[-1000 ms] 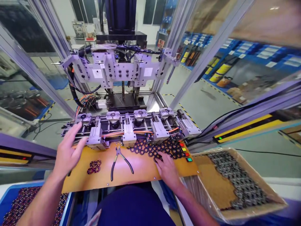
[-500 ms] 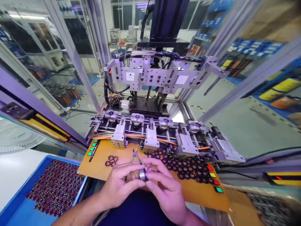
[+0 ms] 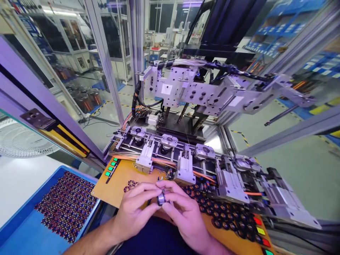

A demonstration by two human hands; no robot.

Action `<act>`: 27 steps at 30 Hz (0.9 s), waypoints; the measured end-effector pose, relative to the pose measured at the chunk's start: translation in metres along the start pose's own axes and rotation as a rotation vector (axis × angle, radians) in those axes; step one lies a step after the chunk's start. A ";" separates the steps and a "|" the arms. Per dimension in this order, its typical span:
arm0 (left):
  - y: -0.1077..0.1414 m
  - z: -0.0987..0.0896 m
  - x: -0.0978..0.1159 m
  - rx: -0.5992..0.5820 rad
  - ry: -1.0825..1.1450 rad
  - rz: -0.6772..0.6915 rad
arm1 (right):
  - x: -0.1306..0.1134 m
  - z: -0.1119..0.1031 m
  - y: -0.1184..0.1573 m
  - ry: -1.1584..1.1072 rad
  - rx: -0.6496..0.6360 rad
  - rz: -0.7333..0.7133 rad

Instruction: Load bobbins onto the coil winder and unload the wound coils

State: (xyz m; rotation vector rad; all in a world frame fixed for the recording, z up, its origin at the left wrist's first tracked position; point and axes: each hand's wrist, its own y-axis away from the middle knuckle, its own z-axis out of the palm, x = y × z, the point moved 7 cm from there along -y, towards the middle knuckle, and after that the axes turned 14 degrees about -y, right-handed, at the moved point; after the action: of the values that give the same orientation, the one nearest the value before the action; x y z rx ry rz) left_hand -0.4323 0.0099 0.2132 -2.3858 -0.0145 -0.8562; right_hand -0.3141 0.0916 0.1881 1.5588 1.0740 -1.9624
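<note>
Between the fingertips of both hands is a small metal ring with black edges (image 3: 160, 199), held above the near edge of the orange board. My left hand (image 3: 134, 207) is closed on its left side, thumb below and fingers above. From the right, my right hand (image 3: 184, 210) pinches the same ring with thumb and fingers. Just past the left fingers lie a few small dark rings with coppery spots (image 3: 131, 185). Beyond the knuckles, only the tip of a pair of pliers (image 3: 160, 178) shows; my hands cover the remainder.
Many dark rings (image 3: 231, 216) lie on the orange board (image 3: 106, 187) at right. A machine with clamp fixtures (image 3: 186, 166) spans behind it. Coloured buttons (image 3: 260, 231) line the board's sides. At left stands a blue tray (image 3: 23, 232) with many small ringed parts.
The view has swung to the right and tilted, so the machine sits slanted. Both hands still hold the ring, whose metal band faces more toward me. The pliers are now mostly covered.
</note>
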 end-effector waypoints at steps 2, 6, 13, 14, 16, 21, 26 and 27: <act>0.005 -0.003 -0.014 0.044 -0.082 0.000 | -0.005 -0.008 -0.020 0.056 -0.064 -0.021; 0.034 -0.004 -0.072 0.136 -0.310 -0.118 | -0.012 -0.048 -0.081 0.523 -0.165 -0.246; 0.095 0.018 -0.152 0.201 -0.497 -0.270 | 0.039 -0.105 -0.162 0.737 -0.203 -0.278; 0.099 0.020 -0.156 0.192 -0.497 -0.291 | 0.045 -0.104 -0.165 0.753 -0.223 -0.277; 0.104 0.024 -0.161 0.169 -0.490 -0.330 | 0.053 -0.102 -0.166 0.785 -0.258 -0.271; 0.108 0.028 -0.168 0.120 -0.464 -0.375 | 0.060 -0.099 -0.164 0.852 -0.318 -0.228; 0.108 0.029 -0.168 0.100 -0.456 -0.366 | 0.062 -0.094 -0.167 0.960 -0.312 -0.138; 0.107 0.028 -0.168 0.100 -0.458 -0.363 | 0.062 -0.092 -0.168 0.984 -0.312 -0.117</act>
State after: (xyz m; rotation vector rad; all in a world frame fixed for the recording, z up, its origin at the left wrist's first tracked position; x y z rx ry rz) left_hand -0.5270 -0.0319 0.0411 -2.4676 -0.6707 -0.4281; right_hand -0.3957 0.2755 0.1745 2.3401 1.7384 -0.9250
